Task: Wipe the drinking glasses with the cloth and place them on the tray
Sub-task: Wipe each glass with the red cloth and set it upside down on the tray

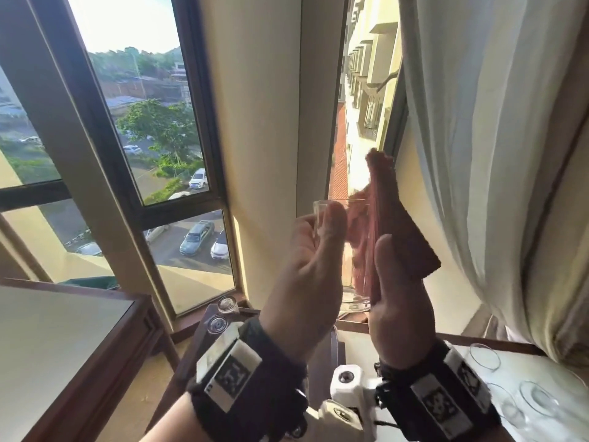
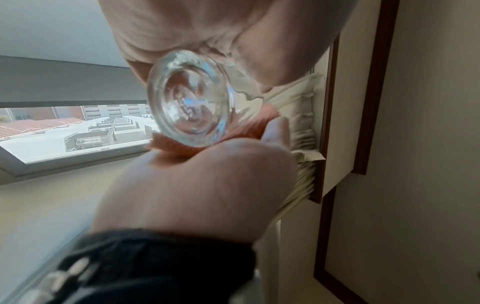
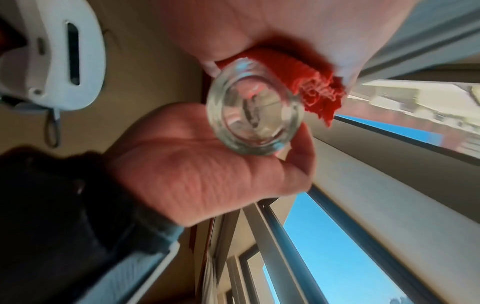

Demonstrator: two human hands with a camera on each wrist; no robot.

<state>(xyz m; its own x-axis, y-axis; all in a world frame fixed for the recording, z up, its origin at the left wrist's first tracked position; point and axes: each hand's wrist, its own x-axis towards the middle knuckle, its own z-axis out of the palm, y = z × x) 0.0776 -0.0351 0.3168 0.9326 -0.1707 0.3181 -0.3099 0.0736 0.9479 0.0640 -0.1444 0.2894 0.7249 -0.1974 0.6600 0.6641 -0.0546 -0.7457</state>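
Bright daylight floods through the window (image 1: 134, 129) beyond the fingers; wrist views blurred near the fingers; frame edges bend.

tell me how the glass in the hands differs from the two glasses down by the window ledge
The held glass is raised in front of the window, gripped by the left hand; the two ledge glasses stand on a dark wooden surface, untouched. The red cloth, held by the right hand, presses against the held glass; nothing touches the ledge glasses. The held one shows its side, the ledge ones are seen from above. All are clear glass with thick bases.
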